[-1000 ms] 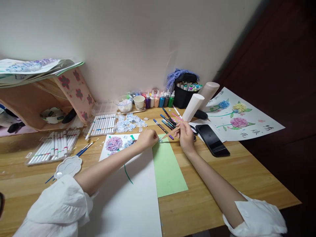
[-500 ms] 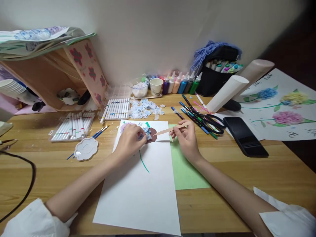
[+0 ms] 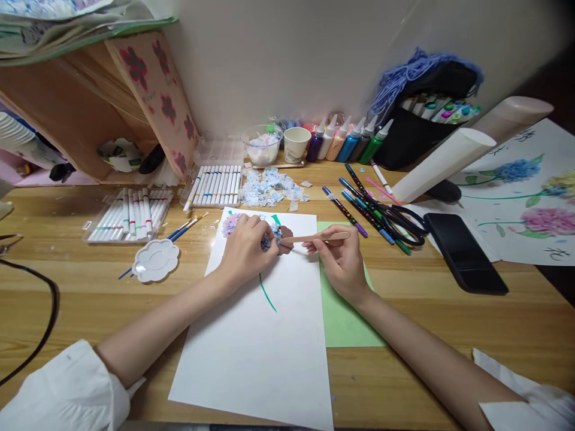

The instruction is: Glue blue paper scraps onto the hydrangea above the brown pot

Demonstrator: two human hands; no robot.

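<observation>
My left hand [image 3: 248, 246] rests over the upper part of a white sheet of paper [image 3: 251, 353], its fingers pinched at a crumpled blue paper flower [image 3: 275, 230]. What lies between those fingertips is hidden. Beside the flower is a brown patch [image 3: 287, 246]. My right hand [image 3: 345, 266] grips a flat wooden craft stick [image 3: 335, 236], whose thin tip points left and reaches the brown patch near the flower. A pink-purple paper flower [image 3: 230, 224] shows behind my left hand. Below it runs a drawn green stem [image 3: 268, 294].
Torn pale-blue paper scraps [image 3: 272, 188] lie behind the sheet, near a clear bowl [image 3: 261, 154], a paper cup [image 3: 296, 145] and paint bottles [image 3: 354, 139]. Marker boxes [image 3: 128, 215] and a white palette [image 3: 156, 261] stand left. Right are pens, scissors [image 3: 413, 224], and a phone [image 3: 467, 251].
The craft stick has turned in my right hand and now lies nearly level over the brown patch. My left fingers stay at the blue flower. The whole view has shifted slightly.
</observation>
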